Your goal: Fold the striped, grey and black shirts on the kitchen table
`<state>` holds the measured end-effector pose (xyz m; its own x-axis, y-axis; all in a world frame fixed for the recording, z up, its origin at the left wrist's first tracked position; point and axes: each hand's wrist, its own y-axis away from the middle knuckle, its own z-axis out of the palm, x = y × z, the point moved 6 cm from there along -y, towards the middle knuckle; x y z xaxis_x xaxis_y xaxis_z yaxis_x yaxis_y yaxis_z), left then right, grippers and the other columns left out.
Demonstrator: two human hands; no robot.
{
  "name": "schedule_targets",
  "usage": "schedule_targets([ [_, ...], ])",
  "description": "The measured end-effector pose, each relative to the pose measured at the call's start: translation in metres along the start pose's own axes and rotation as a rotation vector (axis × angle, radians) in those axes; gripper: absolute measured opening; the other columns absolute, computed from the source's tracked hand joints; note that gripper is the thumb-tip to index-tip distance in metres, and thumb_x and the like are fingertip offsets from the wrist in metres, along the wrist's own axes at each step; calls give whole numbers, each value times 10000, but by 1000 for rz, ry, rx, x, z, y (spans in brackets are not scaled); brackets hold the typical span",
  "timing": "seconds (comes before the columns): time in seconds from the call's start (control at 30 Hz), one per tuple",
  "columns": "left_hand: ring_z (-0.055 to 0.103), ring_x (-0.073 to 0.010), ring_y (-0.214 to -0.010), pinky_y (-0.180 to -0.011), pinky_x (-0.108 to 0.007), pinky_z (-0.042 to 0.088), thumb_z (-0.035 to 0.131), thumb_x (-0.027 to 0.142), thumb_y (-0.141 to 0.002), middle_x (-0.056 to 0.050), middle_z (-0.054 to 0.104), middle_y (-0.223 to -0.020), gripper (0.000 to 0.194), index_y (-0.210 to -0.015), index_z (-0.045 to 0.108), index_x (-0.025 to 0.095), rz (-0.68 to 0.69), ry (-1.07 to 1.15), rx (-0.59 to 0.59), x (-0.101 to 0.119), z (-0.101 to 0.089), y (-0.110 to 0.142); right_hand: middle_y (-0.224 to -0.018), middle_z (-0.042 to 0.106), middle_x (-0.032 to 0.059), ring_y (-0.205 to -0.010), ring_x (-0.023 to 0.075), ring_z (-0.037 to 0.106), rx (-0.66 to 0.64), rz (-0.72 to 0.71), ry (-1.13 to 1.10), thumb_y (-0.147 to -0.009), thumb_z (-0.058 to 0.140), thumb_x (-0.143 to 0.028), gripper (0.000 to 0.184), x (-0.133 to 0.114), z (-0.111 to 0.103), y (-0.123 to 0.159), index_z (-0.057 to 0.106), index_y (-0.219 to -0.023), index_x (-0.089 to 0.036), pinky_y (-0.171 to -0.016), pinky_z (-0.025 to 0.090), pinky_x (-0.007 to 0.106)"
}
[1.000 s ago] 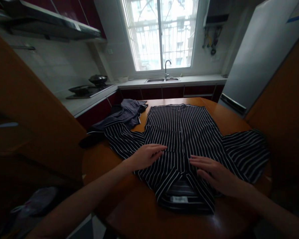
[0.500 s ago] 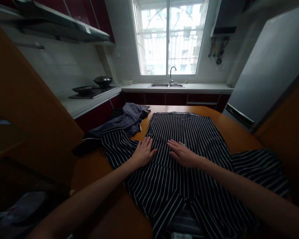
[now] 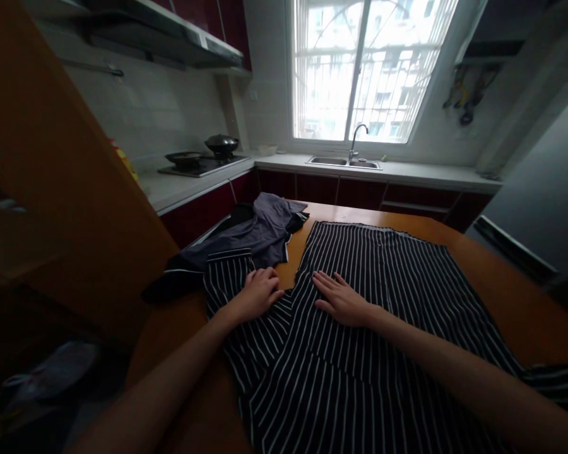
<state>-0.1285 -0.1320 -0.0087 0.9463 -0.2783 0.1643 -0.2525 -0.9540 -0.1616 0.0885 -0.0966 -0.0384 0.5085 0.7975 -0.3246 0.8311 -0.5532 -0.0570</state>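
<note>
A black shirt with white stripes [image 3: 360, 265] lies spread on the wooden table, its hem toward the window. My left hand [image 3: 259, 293] rests on the shirt's left sleeve [image 3: 230, 271], near where it joins the body. Its fingers are bent and apart, with the thumb out to the right. My right hand [image 3: 343, 301] lies flat on the shirt's body, fingers stretched to the left. The right-hand sleeve [image 3: 558, 384] is partly cut off at the picture's edge. The collar is out of view.
Crumpled grey and black clothing [image 3: 260, 227] lies at the table's far left, touching the striped sleeve. The wooden table [image 3: 515, 290] has a rounded edge on the right. Beyond it are a counter with a sink [image 3: 329, 161], a stove with pans [image 3: 222, 145] and a fridge [image 3: 544, 189].
My left hand has moved left from the shirt's body onto the sleeve, its fingers now more bent. My right hand stays flat on the shirt, now closer to its left side. The view has turned left.
</note>
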Motion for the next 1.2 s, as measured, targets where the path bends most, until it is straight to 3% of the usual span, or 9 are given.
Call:
schedule_targets([
  [0.23,573,-263,-1073,-1057,-493,379,529,272,-946,-93,626,-1112,197,-906,701,185,-85,-184,-73,5,-10,16,-1664,161,99,-1543,248,98,18,-9,-27,-1031,262,-592,711,1,-8,-6,199,-1607,-179,-1240,96,557],
  [0.37,549,-318,-1195,-1159,-542,289,499,245,-957,-157,632,-1163,221,-987,689,136,-158,-271,107,38,-23,22,-1662,177,85,-1542,243,108,16,-86,-58,-1040,282,-559,659,-2,-10,-17,226,-1603,-219,-1240,93,555],
  [0.47,393,-317,-1414,-1220,-512,234,491,229,-965,-175,531,-1418,314,-1231,614,117,-7,-168,198,70,-15,21,-1656,214,84,-1539,236,132,-21,-178,-56,-1045,298,-532,636,-1,-6,-26,246,-1597,-221,-1241,83,545],
  [0.57,309,-259,-1489,-1223,-453,282,459,269,-1004,-131,409,-1567,493,-1481,410,155,205,2,93,92,10,22,-1656,223,65,-1538,210,138,-36,-223,-36,-1057,275,-480,600,16,-9,-40,247,-1596,-217,-1248,62,509],
  [0.73,166,-250,-1538,-1239,-451,239,398,356,-1049,-104,230,-1658,582,-1581,235,183,345,60,-63,106,31,33,-1666,186,33,-1542,189,111,-34,-122,75,-1054,240,-389,576,79,-23,-87,230,-1600,-207,-1248,38,486],
  [0.87,116,-259,-1544,-1239,-454,228,372,415,-1056,-103,163,-1674,645,-1609,128,191,288,35,-63,103,33,35,-1665,194,58,-1540,218,145,25,106,158,-1032,276,-365,602,130,-32,-129,254,-1592,-146,-1242,103,484],
  [0.97,153,-300,-1537,-1230,-523,210,365,473,-1049,-130,225,-1655,647,-1599,187,182,154,-18,-33,89,34,30,-1658,225,86,-1532,246,181,90,252,182,-1023,295,-383,612,150,-37,-144,287,-1578,-126,-1231,149,496],
  [1.1,319,-339,-1472,-1199,-551,234,388,370,-1050,-168,387,-1577,527,-1525,371,143,-38,-79,31,61,24,19,-1640,222,212,-1531,339,148,209,394,227,-1018,289,-372,630,148,-43,-142,292,-1549,-32,-1198,58,626],
  [1.2,557,-289,-1236,-1081,-463,394,438,303,-1031,-142,616,-1321,396,-1391,522,161,-117,-51,42,43,11,10,-1630,243,235,-1532,338,137,310,421,240,-1021,280,-324,584,127,-44,-131,323,-1525,-32,-1194,35,626],
])
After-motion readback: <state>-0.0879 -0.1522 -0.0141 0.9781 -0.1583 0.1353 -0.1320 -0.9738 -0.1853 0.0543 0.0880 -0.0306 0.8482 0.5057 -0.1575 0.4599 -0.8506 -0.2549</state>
